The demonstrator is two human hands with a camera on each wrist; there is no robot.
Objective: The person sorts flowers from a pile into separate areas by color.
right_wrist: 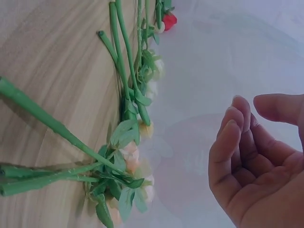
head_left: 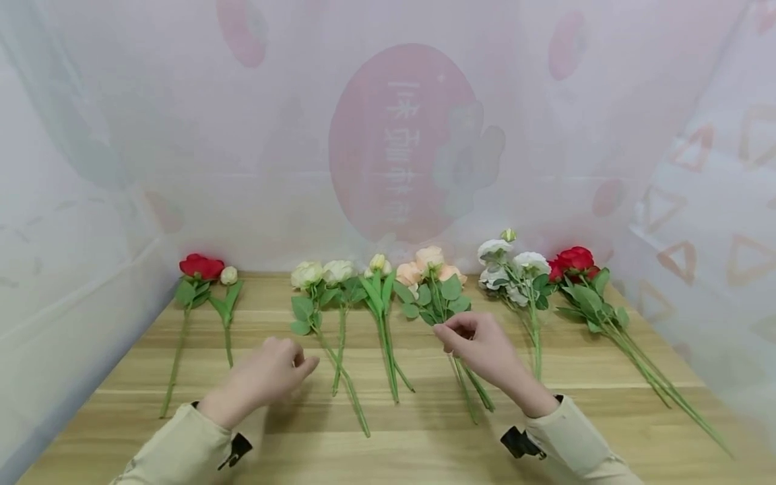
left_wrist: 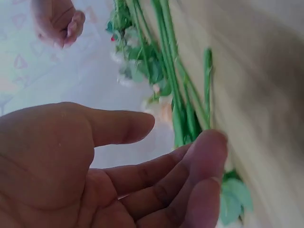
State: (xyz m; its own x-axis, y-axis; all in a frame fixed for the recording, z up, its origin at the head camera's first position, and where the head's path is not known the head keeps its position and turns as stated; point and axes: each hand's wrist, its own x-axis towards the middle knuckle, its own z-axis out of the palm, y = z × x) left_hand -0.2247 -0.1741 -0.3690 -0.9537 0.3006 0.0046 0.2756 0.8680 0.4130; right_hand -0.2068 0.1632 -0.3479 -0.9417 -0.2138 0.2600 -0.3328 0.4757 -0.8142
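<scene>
My left hand (head_left: 267,374) hovers over the table between a small white bud on a stem (head_left: 229,276) and two cream roses (head_left: 306,275). Its fingers are loosely bent, and the left wrist view shows a gap between thumb and fingers with nothing in it. Above the peach roses' stems is my right hand (head_left: 485,347), overlapping their leaves in the head view. In the right wrist view its fingers (right_wrist: 228,142) curve loosely and hold nothing. The peach roses (head_left: 430,259) lie just beyond it. Yellowish-white tulips (head_left: 377,264) on green stems lie between the hands.
On the wooden table (head_left: 412,451), a red flower (head_left: 201,267) lies at far left. White flowers (head_left: 494,252) and red roses (head_left: 574,259) lie to the right, the roses' long stems reaching toward the front right. Pale printed curtains (head_left: 273,168) enclose the back and sides.
</scene>
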